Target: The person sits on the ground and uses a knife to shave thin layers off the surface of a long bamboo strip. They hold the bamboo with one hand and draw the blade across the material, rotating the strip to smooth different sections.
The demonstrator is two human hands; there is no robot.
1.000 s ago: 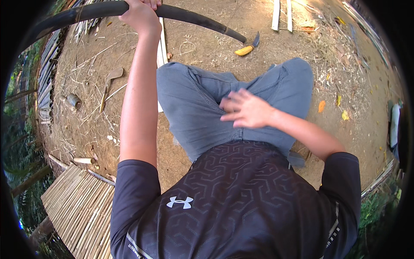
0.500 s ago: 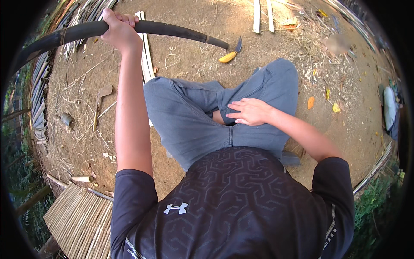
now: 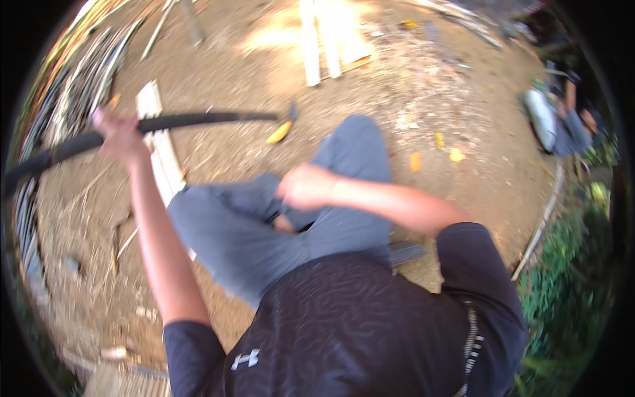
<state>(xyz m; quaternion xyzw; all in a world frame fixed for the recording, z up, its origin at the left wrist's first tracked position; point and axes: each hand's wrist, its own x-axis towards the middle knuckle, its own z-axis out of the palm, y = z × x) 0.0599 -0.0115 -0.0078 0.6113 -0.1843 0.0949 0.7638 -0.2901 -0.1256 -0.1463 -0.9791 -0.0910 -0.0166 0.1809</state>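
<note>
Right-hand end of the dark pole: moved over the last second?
No, no clear shift either way: the dark pole's right-hand end still appears right beside the yellow-handled knife on the ground. The whole camera view has swung.

Left hand (image 3: 122, 140) around dark pole (image 3: 192, 120), right hand (image 3: 307, 186) over grey trousers (image 3: 225, 215).

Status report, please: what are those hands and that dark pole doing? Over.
Left hand holding the dark pole. Right hand over the grey trousers, nothing visible in it. Yellow-handled knife lying close to the pole's right end.
</note>
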